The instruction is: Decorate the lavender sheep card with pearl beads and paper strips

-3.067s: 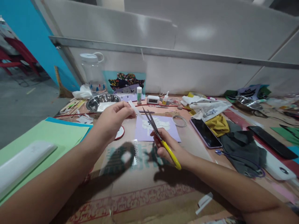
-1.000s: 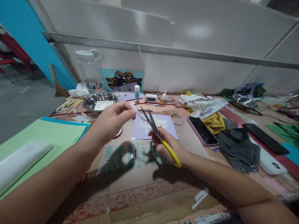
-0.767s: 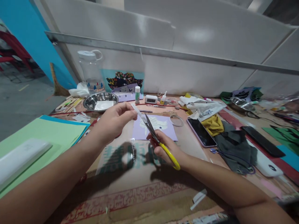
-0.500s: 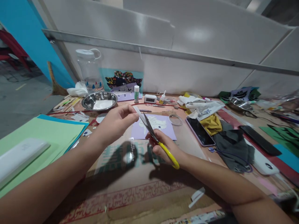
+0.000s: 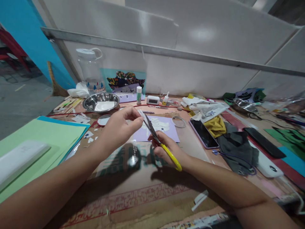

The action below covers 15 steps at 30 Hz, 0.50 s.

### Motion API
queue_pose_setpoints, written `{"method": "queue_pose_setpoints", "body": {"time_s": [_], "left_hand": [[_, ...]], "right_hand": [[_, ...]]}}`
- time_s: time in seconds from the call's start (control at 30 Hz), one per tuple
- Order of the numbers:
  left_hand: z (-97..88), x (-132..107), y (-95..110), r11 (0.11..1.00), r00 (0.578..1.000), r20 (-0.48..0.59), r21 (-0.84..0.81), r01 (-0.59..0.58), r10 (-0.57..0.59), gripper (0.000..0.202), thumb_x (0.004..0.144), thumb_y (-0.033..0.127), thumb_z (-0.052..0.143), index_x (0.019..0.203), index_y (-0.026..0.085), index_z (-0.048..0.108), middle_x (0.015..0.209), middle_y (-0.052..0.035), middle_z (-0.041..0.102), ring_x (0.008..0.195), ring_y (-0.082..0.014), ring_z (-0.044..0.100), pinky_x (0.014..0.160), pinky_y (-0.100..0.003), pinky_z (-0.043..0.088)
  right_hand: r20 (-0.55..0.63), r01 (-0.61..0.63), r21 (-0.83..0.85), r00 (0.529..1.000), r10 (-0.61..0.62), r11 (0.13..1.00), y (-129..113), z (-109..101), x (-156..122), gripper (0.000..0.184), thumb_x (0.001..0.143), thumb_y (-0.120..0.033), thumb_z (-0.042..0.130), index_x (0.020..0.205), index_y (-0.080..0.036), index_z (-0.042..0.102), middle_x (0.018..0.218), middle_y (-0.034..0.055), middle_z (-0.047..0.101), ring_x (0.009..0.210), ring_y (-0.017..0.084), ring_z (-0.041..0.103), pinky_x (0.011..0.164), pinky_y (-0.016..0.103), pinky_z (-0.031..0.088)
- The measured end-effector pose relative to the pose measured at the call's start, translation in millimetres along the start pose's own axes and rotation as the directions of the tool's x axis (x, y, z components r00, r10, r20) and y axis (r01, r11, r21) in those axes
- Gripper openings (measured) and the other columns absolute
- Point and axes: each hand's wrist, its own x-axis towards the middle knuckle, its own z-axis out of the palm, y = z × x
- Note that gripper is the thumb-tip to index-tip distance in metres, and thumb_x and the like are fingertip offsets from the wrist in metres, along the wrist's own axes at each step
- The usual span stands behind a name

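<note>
My left hand pinches a thin white strip, probably paper, between thumb and fingertips. My right hand is wrapped around the yellow handles of a pair of scissors, whose dark blades point up and left. The blades lie right beside the strip; whether they bite into it I cannot tell. Beneath the blades, a purple card with a white textured cutout rests on the table. A clear strip of small beads lies just nearer to me.
Green sheets with a white case lie left. A steel bowl, glue stick and bottle stand behind. Right are a phone, grey cloth and yellow cloth. White scraps lie in front.
My left hand has shifted slightly right, and less of the white strip shows past its fingers. The scissors stay in my right hand with their blades beside the strip.
</note>
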Motion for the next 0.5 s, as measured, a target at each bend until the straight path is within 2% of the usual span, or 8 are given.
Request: {"method": "queue_pose_setpoints", "body": {"time_s": [0.17, 0.33, 0.5], "left_hand": [[-5.0, 5, 0, 0.999, 0.999, -0.036, -0.051, 0.010, -0.012, 0.014, 0.079, 0.029, 0.061, 0.070, 0.020, 0.055, 0.069, 0.0024, 0.057, 0.065, -0.0136, 0.052, 0.064, -0.026, 0.043], [-4.8, 8, -7, 0.992, 0.999, 0.013, -0.117, 0.040, -0.039, 0.014, 0.078, 0.032, 0.063, 0.070, 0.020, 0.059, 0.071, 0.0011, 0.061, 0.068, -0.0145, 0.053, 0.065, -0.027, 0.044], [-5.8, 12, -16, 0.954, 0.990, 0.067, -0.267, 0.135, -0.121, 0.013, 0.075, 0.030, 0.065, 0.067, 0.021, 0.061, 0.074, -0.0017, 0.065, 0.074, -0.0173, 0.059, 0.068, -0.030, 0.047]], "right_hand": [[0.011, -0.002, -0.004, 1.000, 0.002, 1.000, 1, 0, -1, 0.057, 0.084, -0.072, 0.059, 0.110, -0.021, 0.053, 0.082, -0.0017, 0.045, 0.069, 0.012, 0.040, 0.060, 0.027, 0.037], [0.012, 0.005, 0.041, 1.000, -0.005, 0.999, 1, 0, 0, 0.058, 0.084, -0.072, 0.059, 0.110, -0.021, 0.053, 0.083, -0.0016, 0.045, 0.068, 0.012, 0.040, 0.059, 0.026, 0.037], [0.014, 0.010, 0.036, 1.000, -0.010, 0.999, 2, 0, 0, 0.059, 0.083, -0.074, 0.059, 0.110, -0.021, 0.053, 0.083, -0.0015, 0.045, 0.069, 0.012, 0.040, 0.059, 0.026, 0.037]]}}
